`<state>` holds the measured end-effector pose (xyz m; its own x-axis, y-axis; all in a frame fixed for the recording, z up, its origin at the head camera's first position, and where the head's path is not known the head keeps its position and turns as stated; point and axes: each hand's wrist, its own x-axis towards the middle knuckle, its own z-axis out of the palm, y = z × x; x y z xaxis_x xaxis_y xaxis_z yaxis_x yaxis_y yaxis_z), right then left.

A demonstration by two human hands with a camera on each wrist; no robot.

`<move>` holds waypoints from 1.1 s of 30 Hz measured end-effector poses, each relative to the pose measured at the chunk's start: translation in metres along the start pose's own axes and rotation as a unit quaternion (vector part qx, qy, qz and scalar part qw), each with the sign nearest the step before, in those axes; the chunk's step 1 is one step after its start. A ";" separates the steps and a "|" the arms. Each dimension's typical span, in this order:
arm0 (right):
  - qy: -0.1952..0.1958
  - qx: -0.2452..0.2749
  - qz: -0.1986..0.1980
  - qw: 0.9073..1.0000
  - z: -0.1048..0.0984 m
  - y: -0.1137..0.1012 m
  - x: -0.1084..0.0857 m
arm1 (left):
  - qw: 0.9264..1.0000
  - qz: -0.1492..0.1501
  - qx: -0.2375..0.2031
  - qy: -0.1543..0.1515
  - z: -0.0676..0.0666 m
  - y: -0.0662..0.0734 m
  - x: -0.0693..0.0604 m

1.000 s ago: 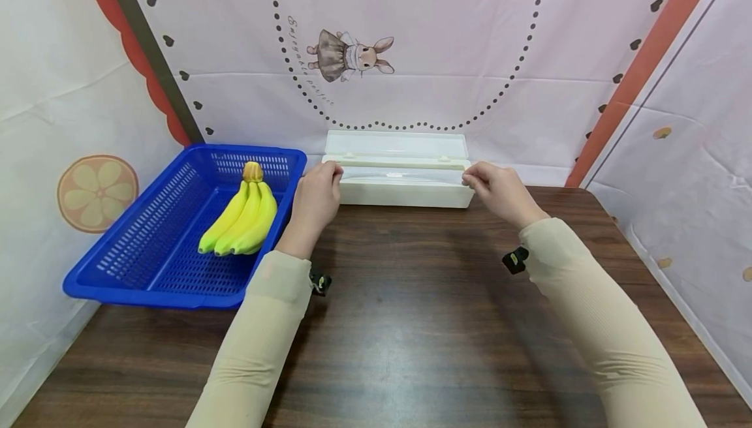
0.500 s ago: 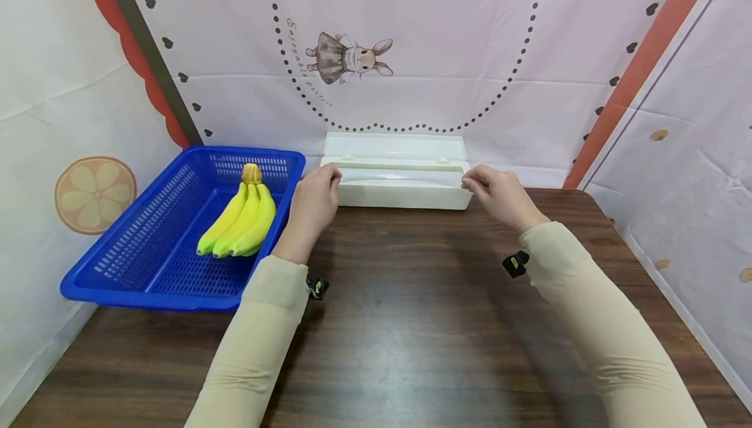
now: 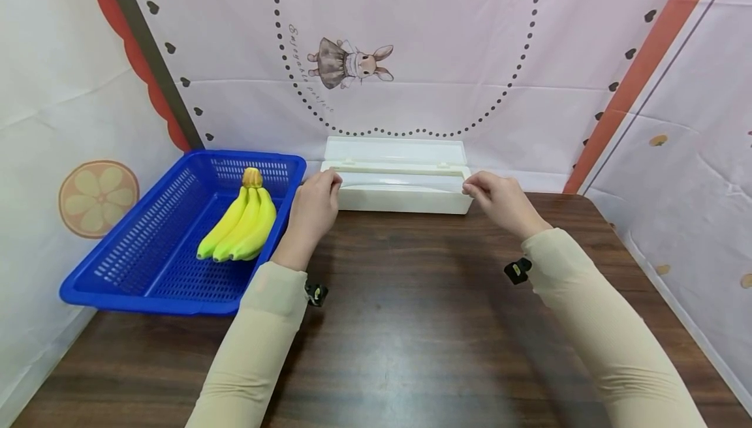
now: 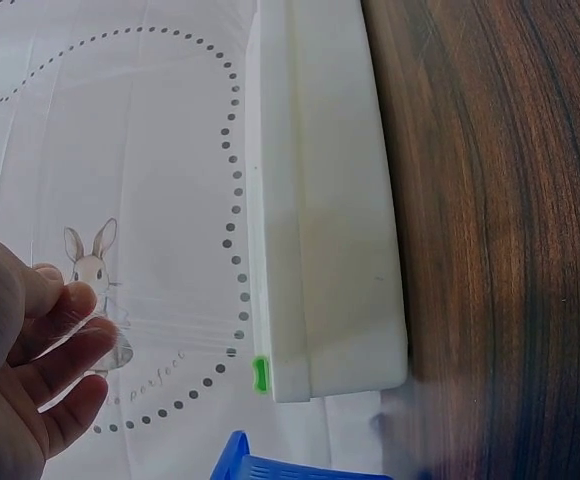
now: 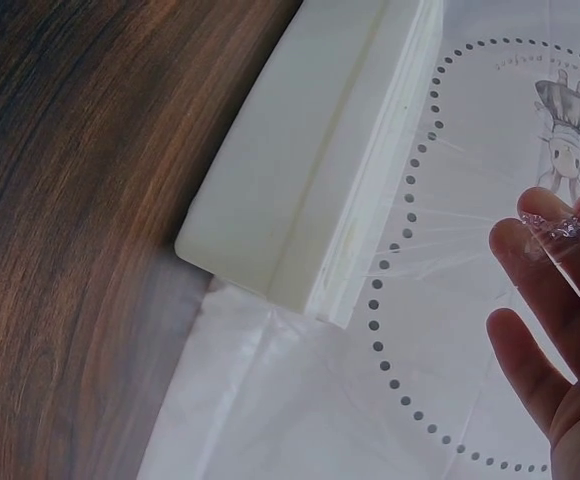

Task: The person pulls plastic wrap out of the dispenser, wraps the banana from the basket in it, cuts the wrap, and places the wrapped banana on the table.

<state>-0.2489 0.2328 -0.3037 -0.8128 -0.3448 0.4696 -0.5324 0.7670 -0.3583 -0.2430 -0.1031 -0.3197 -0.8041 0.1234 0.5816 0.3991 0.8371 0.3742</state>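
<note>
- Your left hand (image 3: 313, 203) pinched a clear film (image 5: 553, 227) between the thumb and the fingertips; the remaining fingers were bent loosely, apart from each other.
- Your right hand (image 3: 499, 199) pinched the same kind of clear film at the other side; in the right wrist view it was crumpled at the fingertips.
- The film ran in thin creases from your fingers toward the white box (image 3: 405, 201); because it was so transparent, I could not tell exactly where its edges were.
- This box was long and stood at the far side of the table, near the wall cloth (image 3: 446, 36), between your two hands, and its lid (image 3: 395, 151) was raised at the back.
- A small green piece (image 4: 261, 374) was visible on the box, near its left end.
- At your left was a blue basket (image 3: 141, 304) with perforated walls; your left forearm passed in front of its right edge, but whether they touched I could not tell.
- In the basket lay a bunch of yellow bananas (image 3: 241, 226), with the stem pointing to the wall cloth.
- The table (image 3: 399, 323) was of dark brown wood grain.
- You wore beige sleeves (image 3: 247, 343), and a small black device (image 3: 517, 271) was on each wrist.
- A printed rabbit (image 3: 352, 64) appeared sideways on the wall cloth, above the box.
</note>
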 end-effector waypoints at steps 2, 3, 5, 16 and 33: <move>0.000 0.003 -0.003 1.000 0.000 0.000 0.000 | 1.000 0.001 0.001 0.000 0.000 0.000 0.000; 0.000 0.005 -0.004 1.000 0.000 0.000 -0.001 | 1.000 0.000 0.001 0.000 0.000 0.000 -0.001; -0.001 0.009 -0.004 1.000 0.000 -0.001 -0.001 | 1.000 -0.001 0.001 -0.002 0.000 0.000 -0.001; 0.005 0.015 -0.008 1.000 -0.001 -0.002 -0.003 | 1.000 -0.005 0.001 -0.003 -0.002 0.002 -0.002; 0.000 0.011 -0.007 1.000 -0.002 -0.002 -0.005 | 1.000 0.011 0.001 0.011 -0.004 0.002 -0.006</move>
<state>-0.2434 0.2343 -0.3039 -0.8047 -0.3561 0.4750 -0.5493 0.7500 -0.3684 -0.2358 -0.1038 -0.3195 -0.7855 0.1291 0.6053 0.4148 0.8356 0.3600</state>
